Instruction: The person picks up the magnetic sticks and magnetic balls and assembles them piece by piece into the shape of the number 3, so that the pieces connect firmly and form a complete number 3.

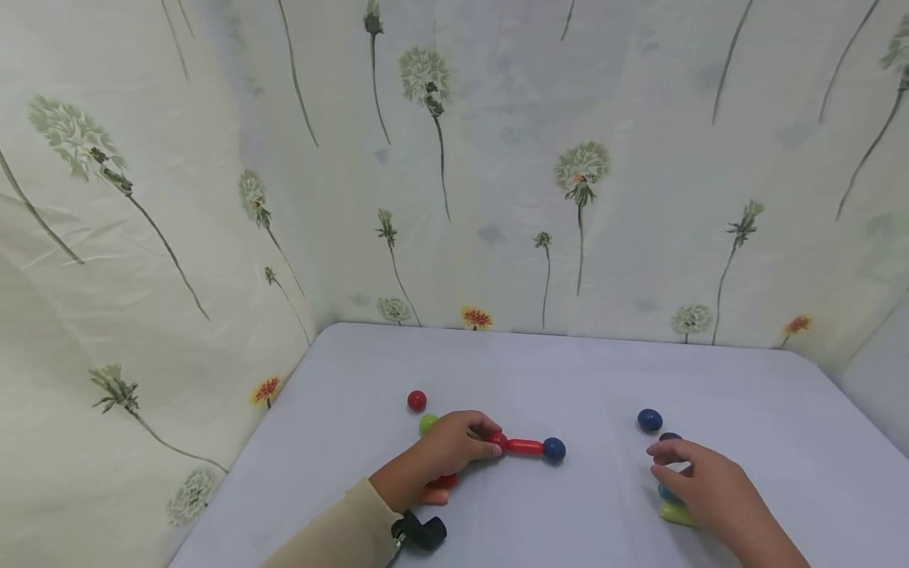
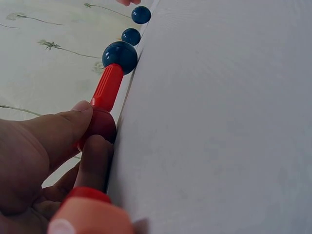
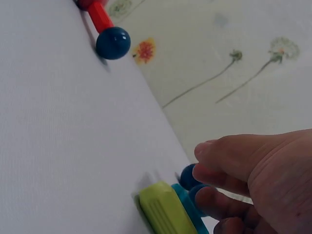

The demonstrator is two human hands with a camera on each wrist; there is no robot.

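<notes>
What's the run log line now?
left hand: pinches red ball; red rod: between red ball and blue ball; right hand: near lime rod

A pale cloth [image 1: 497, 173] printed with dandelions [image 1: 424, 71] and orange flowers [image 1: 476, 318] hangs behind the round-cornered white table [image 1: 568, 379].

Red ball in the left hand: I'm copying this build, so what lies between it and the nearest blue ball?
A red rod lies between the red ball and the blue ball, as the head and left wrist views show.

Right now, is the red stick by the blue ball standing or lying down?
Lying down: the red stick stretches sideways along the table, between the blue ball and a held red ball.
</notes>
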